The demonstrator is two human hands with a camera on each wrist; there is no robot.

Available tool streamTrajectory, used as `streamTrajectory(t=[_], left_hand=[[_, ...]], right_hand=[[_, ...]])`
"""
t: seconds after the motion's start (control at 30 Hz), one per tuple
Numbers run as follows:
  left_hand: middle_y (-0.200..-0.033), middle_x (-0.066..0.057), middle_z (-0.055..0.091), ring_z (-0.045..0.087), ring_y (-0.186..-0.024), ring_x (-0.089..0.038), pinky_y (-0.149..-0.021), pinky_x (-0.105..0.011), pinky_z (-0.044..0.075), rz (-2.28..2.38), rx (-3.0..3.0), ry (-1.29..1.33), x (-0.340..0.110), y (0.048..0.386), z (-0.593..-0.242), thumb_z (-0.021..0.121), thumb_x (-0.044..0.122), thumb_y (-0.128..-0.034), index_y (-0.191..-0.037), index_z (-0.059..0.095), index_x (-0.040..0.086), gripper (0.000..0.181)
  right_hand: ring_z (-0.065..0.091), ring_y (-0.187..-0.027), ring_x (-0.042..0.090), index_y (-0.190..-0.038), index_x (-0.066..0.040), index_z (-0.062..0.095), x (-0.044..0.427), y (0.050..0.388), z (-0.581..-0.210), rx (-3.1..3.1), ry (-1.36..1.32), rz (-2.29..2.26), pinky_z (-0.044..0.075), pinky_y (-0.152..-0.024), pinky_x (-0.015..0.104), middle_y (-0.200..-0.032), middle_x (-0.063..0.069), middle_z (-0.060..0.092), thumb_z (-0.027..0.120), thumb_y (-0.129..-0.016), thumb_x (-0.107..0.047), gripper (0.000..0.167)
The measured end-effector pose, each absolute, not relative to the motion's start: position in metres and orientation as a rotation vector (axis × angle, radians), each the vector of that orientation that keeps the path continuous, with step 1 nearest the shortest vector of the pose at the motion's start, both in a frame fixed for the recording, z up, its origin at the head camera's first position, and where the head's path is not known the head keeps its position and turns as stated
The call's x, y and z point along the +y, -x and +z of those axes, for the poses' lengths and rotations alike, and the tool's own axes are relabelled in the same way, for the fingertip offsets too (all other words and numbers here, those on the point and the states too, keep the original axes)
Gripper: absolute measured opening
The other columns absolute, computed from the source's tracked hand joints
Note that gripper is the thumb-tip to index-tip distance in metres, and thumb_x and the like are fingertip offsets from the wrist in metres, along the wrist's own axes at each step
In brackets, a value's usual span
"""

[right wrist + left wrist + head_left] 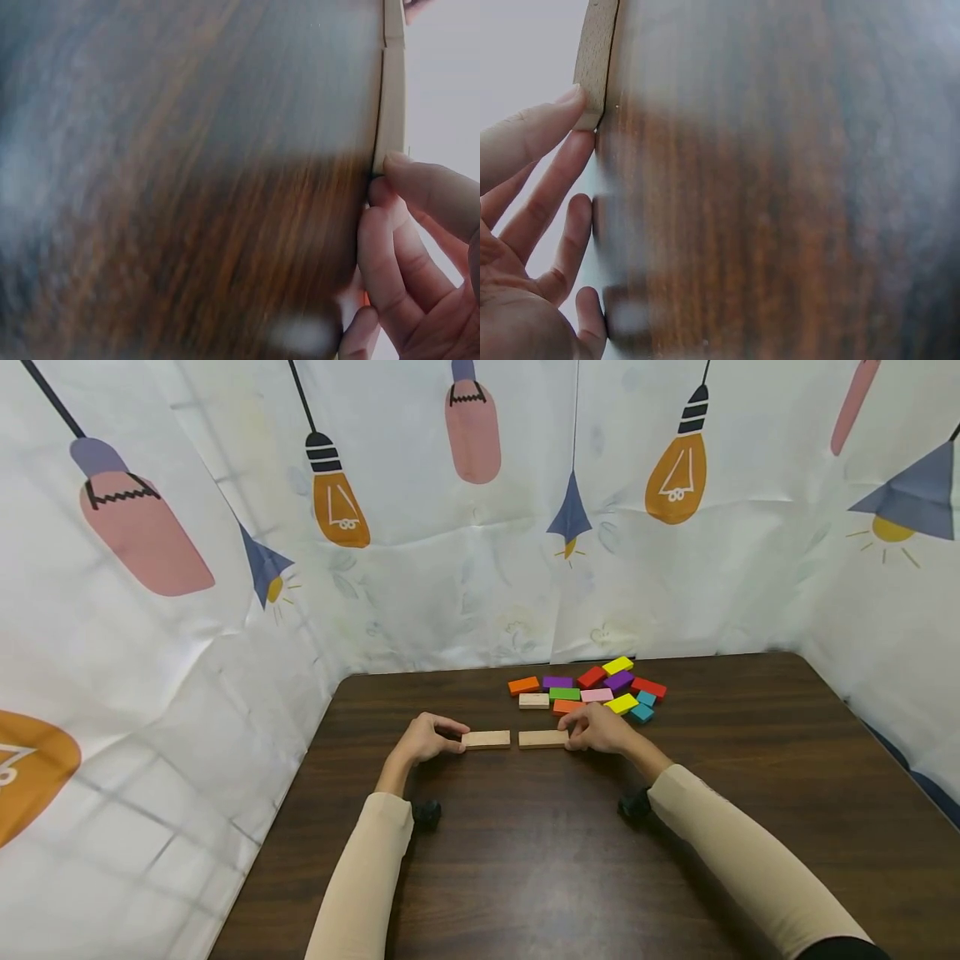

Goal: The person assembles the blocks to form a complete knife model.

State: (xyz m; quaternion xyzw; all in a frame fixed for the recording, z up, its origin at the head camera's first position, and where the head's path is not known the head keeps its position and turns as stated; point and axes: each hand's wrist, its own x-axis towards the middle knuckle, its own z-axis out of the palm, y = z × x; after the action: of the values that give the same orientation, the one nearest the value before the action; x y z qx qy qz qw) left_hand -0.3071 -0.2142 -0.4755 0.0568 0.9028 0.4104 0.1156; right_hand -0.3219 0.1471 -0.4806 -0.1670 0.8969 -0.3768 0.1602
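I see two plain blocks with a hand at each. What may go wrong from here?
The left hand holds the left block only near its outer end, and the right hand does likewise with the right block, so either might swing out of line. Only a narrow gap separates the blocks; an inward push might knock them together. The right hand is also close to the coloured blocks and might nudge some.
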Motion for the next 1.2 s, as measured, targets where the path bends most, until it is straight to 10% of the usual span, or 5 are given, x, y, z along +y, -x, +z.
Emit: streamTrajectory(t=[1.2], left_hand=[[-0.115,-0.005,0.075,0.067,-0.102,-0.022,-0.093,-0.043,0.056,1.222,2.623,-0.194,-0.217,0.308,-0.475,0.085,0.014,-0.085,-0.114,0.08,0.019,0.03]], right_hand=[[0.059,-0.072,0.017,-0.109,-0.014,0.076,0.129,0.321,-0.48,2.57,0.425,-1.109,0.048,-0.067,0.029,-0.079,0.003,0.073,0.085,-0.085,-0.014,0.026]])
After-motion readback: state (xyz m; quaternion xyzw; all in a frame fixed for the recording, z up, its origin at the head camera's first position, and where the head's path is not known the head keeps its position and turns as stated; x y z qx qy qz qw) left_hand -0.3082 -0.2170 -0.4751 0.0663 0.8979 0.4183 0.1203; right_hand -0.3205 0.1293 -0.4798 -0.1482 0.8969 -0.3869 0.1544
